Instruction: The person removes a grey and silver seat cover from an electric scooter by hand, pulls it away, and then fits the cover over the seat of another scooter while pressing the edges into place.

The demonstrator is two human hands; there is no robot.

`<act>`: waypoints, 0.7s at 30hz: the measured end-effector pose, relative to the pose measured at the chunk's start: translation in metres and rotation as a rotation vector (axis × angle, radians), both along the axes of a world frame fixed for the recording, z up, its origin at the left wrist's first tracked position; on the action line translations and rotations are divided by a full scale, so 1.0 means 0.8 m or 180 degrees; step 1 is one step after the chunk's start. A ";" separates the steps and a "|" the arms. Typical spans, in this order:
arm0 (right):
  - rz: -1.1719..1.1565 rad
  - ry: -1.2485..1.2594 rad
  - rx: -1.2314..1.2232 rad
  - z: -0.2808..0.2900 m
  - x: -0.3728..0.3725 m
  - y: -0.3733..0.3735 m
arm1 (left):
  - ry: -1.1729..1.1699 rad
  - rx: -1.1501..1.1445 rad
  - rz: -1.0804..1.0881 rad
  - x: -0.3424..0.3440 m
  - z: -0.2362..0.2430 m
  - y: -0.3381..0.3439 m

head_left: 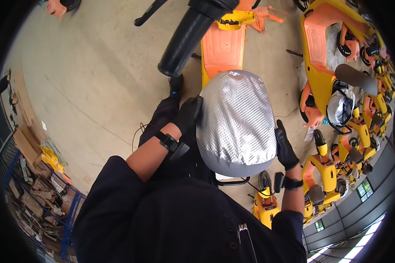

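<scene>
A scooter seat in a quilted silver cover with a grey band [235, 122] sits in front of me, above a black metal rail. My left hand [188, 111], in a black glove, is closed on the seat's left edge. At the opposite edge my right hand [286, 144], also gloved, has its fingers stretched out along the seat's side, touching or very close to it. Beyond the seat are the scooter's orange footboard [221, 48] and, overhead, a black handlebar grip [184, 41] with a lever [147, 15].
Yellow and orange scooters [320, 175] stand in rows to my right, the nearest [316, 65] beside the seat. A blue metal cage [70, 219] of scrap, flattened cardboard [28, 142] and yellow plastic parts [50, 160] lie at left. A thin cable runs near my left leg.
</scene>
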State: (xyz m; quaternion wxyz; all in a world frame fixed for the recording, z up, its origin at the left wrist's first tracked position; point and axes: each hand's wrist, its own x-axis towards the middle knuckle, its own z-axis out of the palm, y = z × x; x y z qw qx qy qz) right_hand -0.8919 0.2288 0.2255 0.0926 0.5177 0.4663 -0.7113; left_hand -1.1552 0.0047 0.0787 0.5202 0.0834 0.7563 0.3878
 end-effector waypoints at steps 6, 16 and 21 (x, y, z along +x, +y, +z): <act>0.0079 0.0350 0.0613 0.096 -0.055 0.007 | -0.0453 0.0015 -0.0996 -0.063 0.067 0.044; -0.0932 0.1626 0.0326 0.023 -0.056 0.071 | 0.0925 0.1595 -0.0063 -0.013 -0.004 0.023; 0.0547 0.0828 0.2689 -0.005 -0.105 0.057 | 0.1450 0.1085 0.0081 -0.008 -0.012 0.035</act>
